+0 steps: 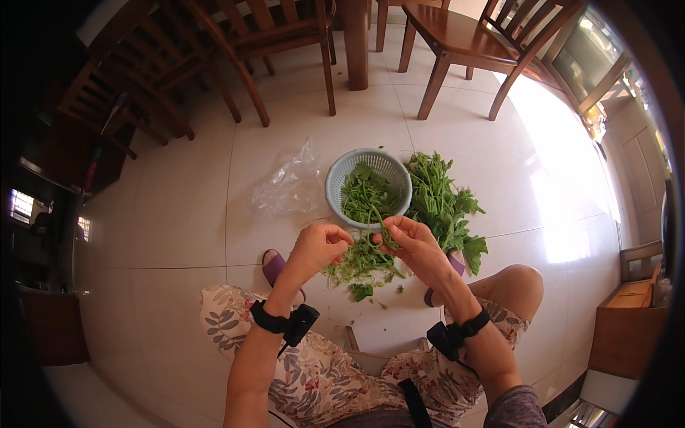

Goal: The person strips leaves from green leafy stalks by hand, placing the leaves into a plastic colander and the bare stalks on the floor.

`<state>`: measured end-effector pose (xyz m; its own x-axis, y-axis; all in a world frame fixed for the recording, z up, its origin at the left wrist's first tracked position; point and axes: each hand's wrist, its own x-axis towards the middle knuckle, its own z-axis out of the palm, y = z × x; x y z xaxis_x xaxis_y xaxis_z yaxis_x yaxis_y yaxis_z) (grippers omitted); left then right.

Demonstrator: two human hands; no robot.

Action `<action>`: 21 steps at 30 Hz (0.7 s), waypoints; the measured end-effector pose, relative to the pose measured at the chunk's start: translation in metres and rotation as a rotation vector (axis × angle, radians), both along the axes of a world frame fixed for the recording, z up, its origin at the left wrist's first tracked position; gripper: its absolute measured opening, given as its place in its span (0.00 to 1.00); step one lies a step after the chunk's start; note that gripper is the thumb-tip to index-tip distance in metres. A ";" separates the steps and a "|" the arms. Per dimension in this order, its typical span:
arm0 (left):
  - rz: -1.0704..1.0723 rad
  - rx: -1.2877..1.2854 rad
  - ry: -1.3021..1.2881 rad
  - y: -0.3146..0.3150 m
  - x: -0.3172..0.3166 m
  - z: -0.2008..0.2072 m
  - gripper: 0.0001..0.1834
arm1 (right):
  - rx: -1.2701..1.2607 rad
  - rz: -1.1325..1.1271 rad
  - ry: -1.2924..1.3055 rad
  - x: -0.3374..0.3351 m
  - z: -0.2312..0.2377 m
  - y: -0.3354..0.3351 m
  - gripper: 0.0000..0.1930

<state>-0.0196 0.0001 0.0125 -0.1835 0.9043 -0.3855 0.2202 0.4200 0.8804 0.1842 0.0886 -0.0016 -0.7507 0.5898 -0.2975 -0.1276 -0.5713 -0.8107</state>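
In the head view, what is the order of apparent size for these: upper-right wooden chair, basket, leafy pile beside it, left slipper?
1. Wooden chair, clearly largest
2. Basket and leafy pile: too alike to rank
3. Left slipper, partly hidden

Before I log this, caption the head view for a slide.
Right hand holds a green stem, left hand nearby, over scraps beside a basket of greens.

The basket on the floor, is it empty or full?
Partly full: green leaves and stems lie in the basket, but part of its inside shows bare.
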 end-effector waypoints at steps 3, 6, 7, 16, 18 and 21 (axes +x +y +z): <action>-0.072 -0.040 -0.045 0.002 0.012 -0.003 0.08 | -0.064 0.008 0.044 -0.002 -0.001 -0.003 0.09; 0.024 0.035 -0.212 0.004 0.016 0.002 0.09 | -0.095 0.014 0.062 -0.003 -0.002 -0.005 0.08; 0.037 0.051 -0.247 0.004 0.015 0.002 0.10 | -0.073 0.022 0.051 -0.003 -0.002 -0.005 0.08; 0.077 0.117 -0.307 0.004 0.021 0.001 0.09 | 0.203 0.034 -0.071 -0.005 -0.003 -0.009 0.08; 0.096 0.099 -0.292 0.004 0.022 0.000 0.08 | 0.244 0.026 -0.100 -0.007 0.003 -0.010 0.08; 0.107 0.122 -0.277 0.004 0.023 -0.001 0.09 | 0.264 0.024 -0.132 -0.008 0.006 -0.011 0.08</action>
<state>0.0031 0.0038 0.0111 -0.1832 0.9283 -0.3237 -0.0745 0.3152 0.9461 0.1766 0.0774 0.0047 -0.7307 0.6421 -0.2321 -0.0002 -0.3401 -0.9404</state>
